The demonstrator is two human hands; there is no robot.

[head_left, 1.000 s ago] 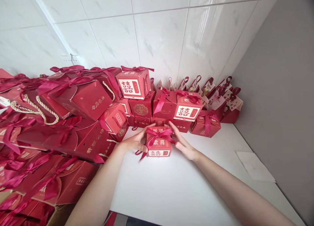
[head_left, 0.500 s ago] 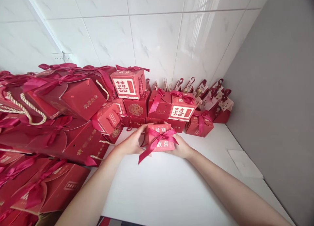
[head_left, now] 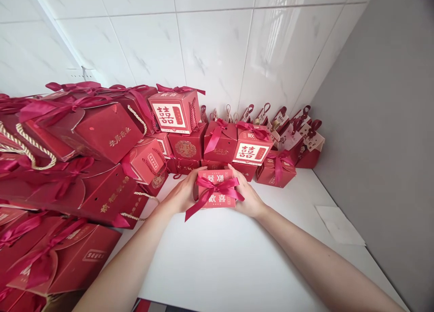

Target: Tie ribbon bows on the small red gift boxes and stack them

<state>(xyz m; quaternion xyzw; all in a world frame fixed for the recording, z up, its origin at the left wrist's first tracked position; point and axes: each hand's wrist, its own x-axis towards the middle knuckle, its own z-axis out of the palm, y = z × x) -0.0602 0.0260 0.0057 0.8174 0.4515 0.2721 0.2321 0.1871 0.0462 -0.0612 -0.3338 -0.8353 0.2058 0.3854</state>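
Observation:
Between my two hands is a small red gift box [head_left: 222, 200] with a magenta ribbon bow [head_left: 217, 187] tied across its top and white characters printed on it. My left hand [head_left: 186, 190] grips the box's left side, fingers curled along it. On the opposite side, my right hand [head_left: 248, 195] presses against the box. The fingertips behind the box are partly hidden. Just beyond it stand stacked red gift boxes, among them one with a white character panel [head_left: 251, 151] and another with a gold round emblem [head_left: 186, 148].
A tall pile of ribboned red boxes [head_left: 111, 135] fills the left, with rope handles sticking out. Small pouches with ribbon loops [head_left: 291, 133] line the tiled wall [head_left: 213, 49]. A grey panel [head_left: 379, 135] bounds the right; a white sheet [head_left: 339, 225] lies on the white table [head_left: 217, 262].
The held box and both hands have shifted slightly left, and the box's top now faces me more squarely. The camera view has moved a little. The stacked boxes stay in place.

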